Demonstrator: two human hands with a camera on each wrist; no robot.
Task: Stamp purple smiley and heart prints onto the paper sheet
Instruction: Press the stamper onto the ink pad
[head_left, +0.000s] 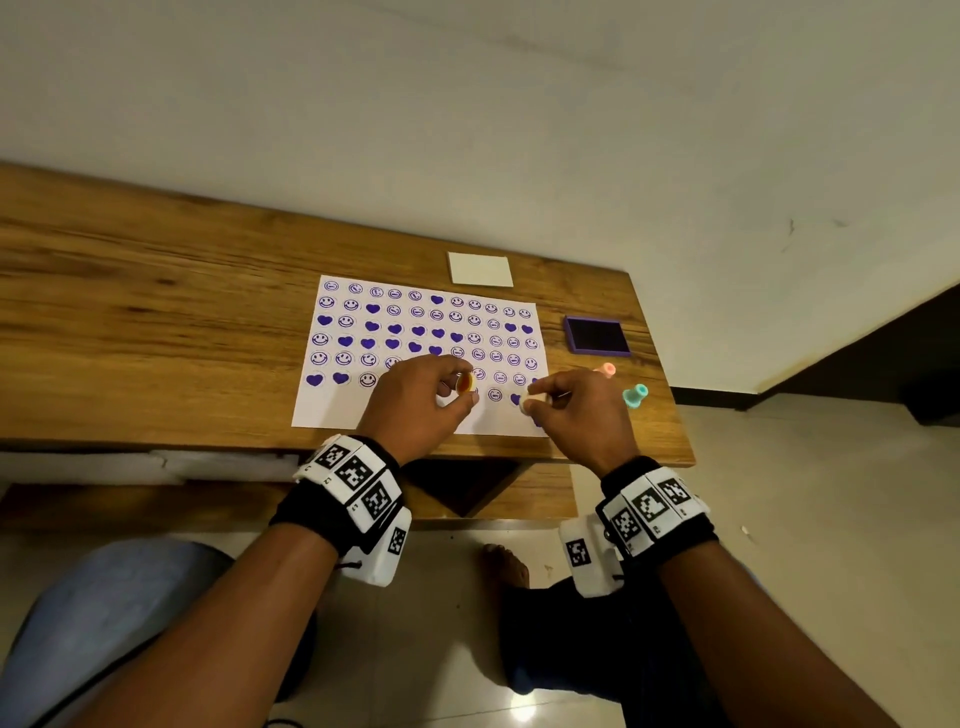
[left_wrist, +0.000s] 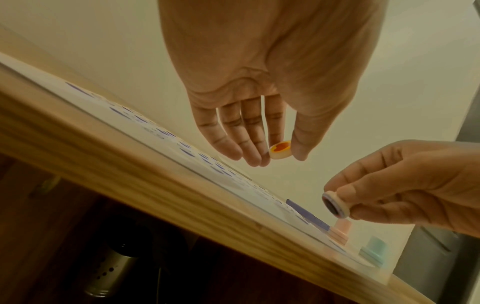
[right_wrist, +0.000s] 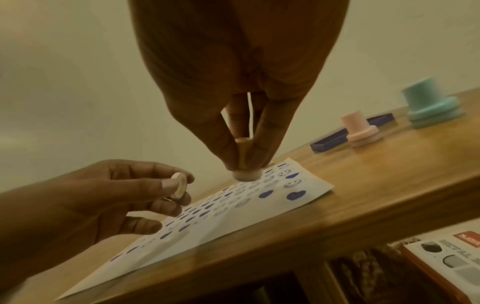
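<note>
A white paper sheet (head_left: 337, 410) covered with rows of purple smileys and hearts lies on the wooden table (head_left: 156, 312). My left hand (head_left: 462, 389) hovers over the sheet's near middle. Its thumb and forefinger pinch a small round cap (left_wrist: 280, 149) with an orange and red heart on its face. My right hand (head_left: 535, 400) pinches a cream stamp (head_left: 530, 404) by its stem above the sheet's near right part. The stamp's dark inked face (left_wrist: 333, 205) is tilted to the left, clear of the paper (right_wrist: 233, 226). In the right wrist view the stamp (right_wrist: 245, 172) hangs just above the printed rows.
A purple ink pad (head_left: 597, 336) lies open to the right of the sheet. A pink stamp (head_left: 605, 370) and a teal stamp (head_left: 635, 396) stand near it. A white card (head_left: 480, 268) lies behind the sheet. Under the table sit a box (right_wrist: 454, 263) and a metal bottle (left_wrist: 114, 269).
</note>
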